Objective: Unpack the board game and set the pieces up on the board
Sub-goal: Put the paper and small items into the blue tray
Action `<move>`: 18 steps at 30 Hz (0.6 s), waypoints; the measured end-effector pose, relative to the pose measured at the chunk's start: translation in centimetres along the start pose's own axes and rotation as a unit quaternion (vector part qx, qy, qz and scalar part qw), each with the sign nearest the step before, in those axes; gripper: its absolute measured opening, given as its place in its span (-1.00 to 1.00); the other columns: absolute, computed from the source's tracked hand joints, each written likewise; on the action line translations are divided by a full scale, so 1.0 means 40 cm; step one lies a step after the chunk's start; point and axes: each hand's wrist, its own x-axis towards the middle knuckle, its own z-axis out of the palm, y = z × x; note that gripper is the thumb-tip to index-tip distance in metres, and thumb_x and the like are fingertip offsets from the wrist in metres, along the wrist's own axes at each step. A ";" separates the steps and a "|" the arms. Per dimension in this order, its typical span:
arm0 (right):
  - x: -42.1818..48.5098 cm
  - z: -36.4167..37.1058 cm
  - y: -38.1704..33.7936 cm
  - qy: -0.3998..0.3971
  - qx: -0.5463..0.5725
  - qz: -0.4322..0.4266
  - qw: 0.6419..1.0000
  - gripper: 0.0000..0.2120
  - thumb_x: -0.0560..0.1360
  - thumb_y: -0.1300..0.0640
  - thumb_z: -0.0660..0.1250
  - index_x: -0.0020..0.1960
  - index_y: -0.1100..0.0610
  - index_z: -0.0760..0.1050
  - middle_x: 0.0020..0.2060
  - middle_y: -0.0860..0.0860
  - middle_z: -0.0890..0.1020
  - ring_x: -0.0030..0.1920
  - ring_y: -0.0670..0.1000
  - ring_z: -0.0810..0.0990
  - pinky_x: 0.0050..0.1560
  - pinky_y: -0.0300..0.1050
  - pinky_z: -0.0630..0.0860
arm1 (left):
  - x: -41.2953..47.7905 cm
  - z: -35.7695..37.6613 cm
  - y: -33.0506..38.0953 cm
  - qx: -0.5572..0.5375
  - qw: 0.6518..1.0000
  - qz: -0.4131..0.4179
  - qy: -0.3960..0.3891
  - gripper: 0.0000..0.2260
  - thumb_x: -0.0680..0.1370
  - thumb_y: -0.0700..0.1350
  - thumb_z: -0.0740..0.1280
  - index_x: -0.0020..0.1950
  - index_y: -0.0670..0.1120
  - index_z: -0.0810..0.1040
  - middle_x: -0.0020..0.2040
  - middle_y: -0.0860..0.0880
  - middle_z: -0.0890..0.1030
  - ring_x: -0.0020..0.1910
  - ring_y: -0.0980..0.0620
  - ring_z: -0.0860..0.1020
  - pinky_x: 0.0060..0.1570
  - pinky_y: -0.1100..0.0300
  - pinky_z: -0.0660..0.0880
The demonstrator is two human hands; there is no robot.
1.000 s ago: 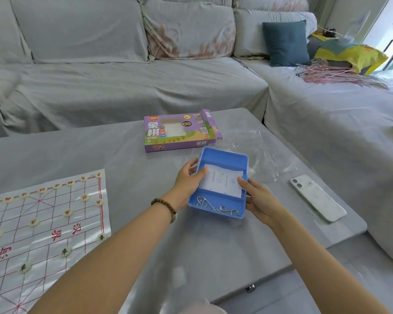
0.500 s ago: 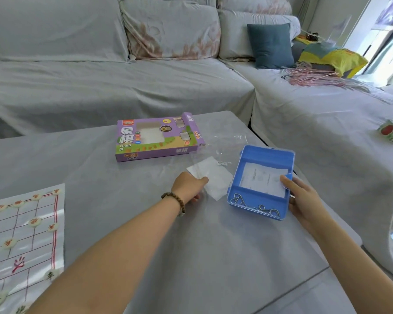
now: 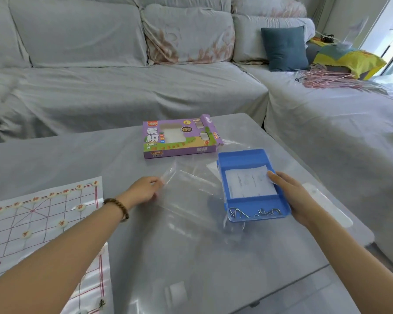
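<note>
The grey cloth-covered counter (image 3: 55, 159) carried the white paper xiangqi board (image 3: 43, 223) at its left, cut off by the frame, round cream pieces (image 3: 80, 207) already on its lines. A clear plastic bag (image 3: 191, 193) lay mid-counter, the purple cardboard game box (image 3: 179, 141) behind. The blue plastic tray (image 3: 241, 155) had shifted right, gripped by the right hand (image 3: 290, 196) alone, thumb on top. The left hand (image 3: 143, 191) had released it, its fingers (image 3: 156, 181) pinching the bag's corner. Mere tidying, I judged. The tray's wire bits were hard to read.
</note>
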 end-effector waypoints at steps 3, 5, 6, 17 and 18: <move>-0.009 0.083 0.005 -0.022 -0.014 0.004 1.000 -0.73 0.55 -0.01 0.25 0.17 0.10 0.48 0.00 0.10 0.65 -0.04 0.16 0.64 -0.05 0.07 0.60 | -0.016 -0.036 -0.039 0.001 0.999 0.021 0.049 -0.67 0.61 0.03 0.17 0.20 -0.14 0.56 0.02 -0.11 0.61 0.05 -0.13 0.56 -0.01 0.18 0.42; -0.010 0.129 0.006 -0.029 -0.022 0.006 0.999 -0.75 0.55 -0.02 0.25 0.15 0.08 0.49 -0.02 0.09 0.65 -0.07 0.14 0.65 -0.09 0.05 0.60 | -0.028 -0.054 -0.046 -0.012 0.991 0.034 0.127 -0.58 0.59 0.06 0.20 0.39 -0.10 0.39 0.32 -0.14 0.46 0.27 -0.14 0.44 0.25 0.04 0.38; -0.009 0.149 0.006 -0.033 -0.027 0.005 0.999 -0.77 0.54 -0.03 0.25 0.13 0.06 0.50 -0.04 0.08 0.66 -0.09 0.13 0.65 -0.13 0.02 0.61 | -0.042 -0.060 -0.044 -0.041 0.984 0.024 0.169 -0.51 0.58 0.09 0.20 0.45 -0.09 0.28 0.41 -0.14 0.35 0.35 -0.16 0.36 0.33 -0.04 0.31; 0.020 0.290 -0.017 -0.012 -0.100 -0.042 0.994 -0.79 0.51 -0.05 0.30 0.09 0.02 0.48 -0.09 0.02 0.62 -0.17 -0.02 0.59 -0.26 -0.20 0.48 | -0.198 0.125 -0.047 -0.058 0.972 -0.126 0.190 -0.25 0.54 0.13 0.26 0.52 -0.21 -0.05 0.49 -0.20 0.13 0.45 -0.19 0.14 0.39 -0.01 0.15; 0.022 0.289 -0.016 -0.009 -0.108 -0.042 0.993 -0.77 0.51 -0.07 0.30 0.09 0.03 0.50 -0.09 0.01 0.62 -0.17 -0.01 0.59 -0.28 -0.21 0.46 | -0.194 0.130 -0.044 -0.027 0.975 -0.116 0.186 -0.26 0.55 0.14 0.22 0.52 -0.19 -0.09 0.50 -0.18 0.11 0.46 -0.18 0.12 0.39 -0.01 0.14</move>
